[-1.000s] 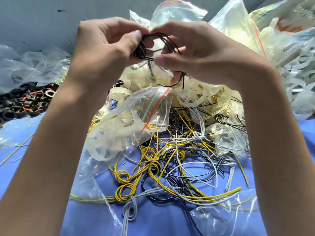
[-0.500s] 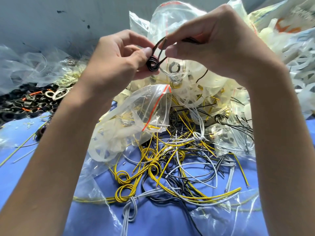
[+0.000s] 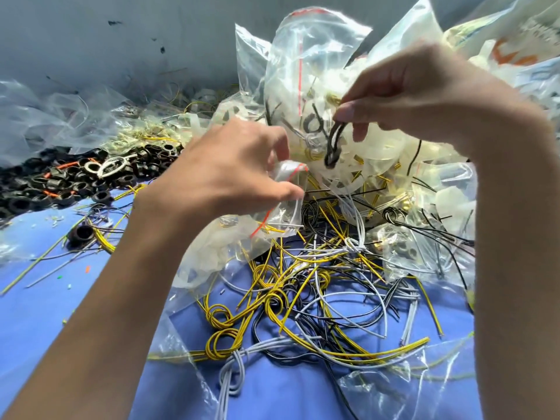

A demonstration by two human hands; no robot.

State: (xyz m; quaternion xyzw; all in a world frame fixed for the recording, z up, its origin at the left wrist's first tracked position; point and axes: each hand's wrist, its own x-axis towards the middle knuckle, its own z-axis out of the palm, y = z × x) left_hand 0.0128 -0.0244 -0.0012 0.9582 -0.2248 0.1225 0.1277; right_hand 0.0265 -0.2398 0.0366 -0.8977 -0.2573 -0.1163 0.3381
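Clear bag [image 3: 216, 253] of white parts gripped by left fingers [image 3: 283, 192]; right fingers [image 3: 348, 112] pinch black wire coil [image 3: 331, 151]

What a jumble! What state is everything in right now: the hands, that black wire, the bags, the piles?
right hand, pinches the black wire coil at its top.
black wire coil, knotted, dangling in the air.
left hand, grips the small zip bag by its mouth.
small zip bag, held up by its red-striped mouth.
wire pile, tangled loose on the blue cloth, some knotted.
black rings, heaped loose at left.
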